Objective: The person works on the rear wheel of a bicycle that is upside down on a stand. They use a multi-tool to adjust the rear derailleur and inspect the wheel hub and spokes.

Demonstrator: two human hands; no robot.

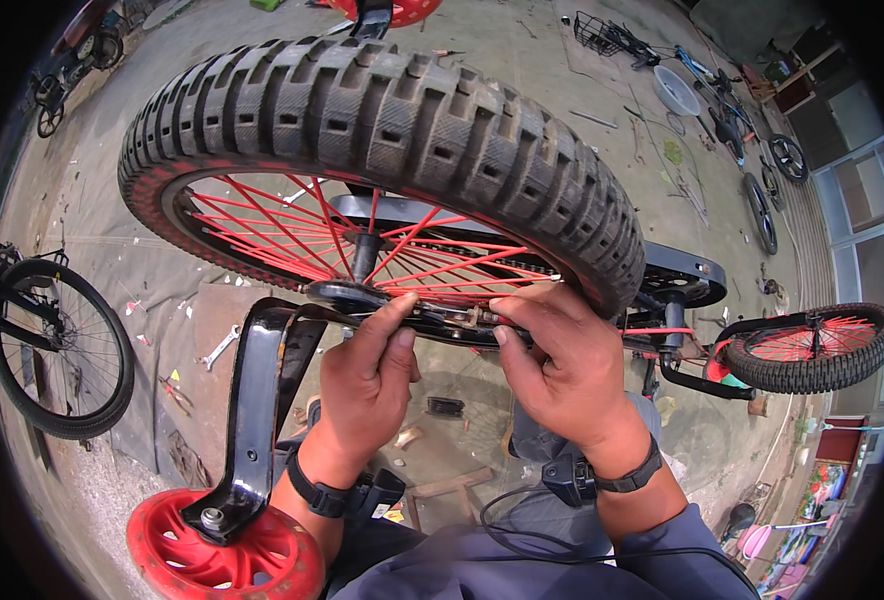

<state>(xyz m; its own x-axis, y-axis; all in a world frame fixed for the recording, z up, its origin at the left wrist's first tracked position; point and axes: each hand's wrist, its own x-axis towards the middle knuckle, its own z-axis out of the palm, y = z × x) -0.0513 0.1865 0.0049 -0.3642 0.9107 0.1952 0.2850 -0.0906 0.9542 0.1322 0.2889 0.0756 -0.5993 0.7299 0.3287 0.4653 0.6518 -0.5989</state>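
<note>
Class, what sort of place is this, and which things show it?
Probably an outdoor bicycle-repair yard: a red-spoked wheel with a knobbly black rubber tyre, a silver metal wrench, and a black bicycle at left.

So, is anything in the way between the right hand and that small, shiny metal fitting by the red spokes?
No, nothing visible: the bare right hand has its fingertips right at the small, shiny metal fitting. The thin, straight red spokes lie beyond it, not between.
</note>
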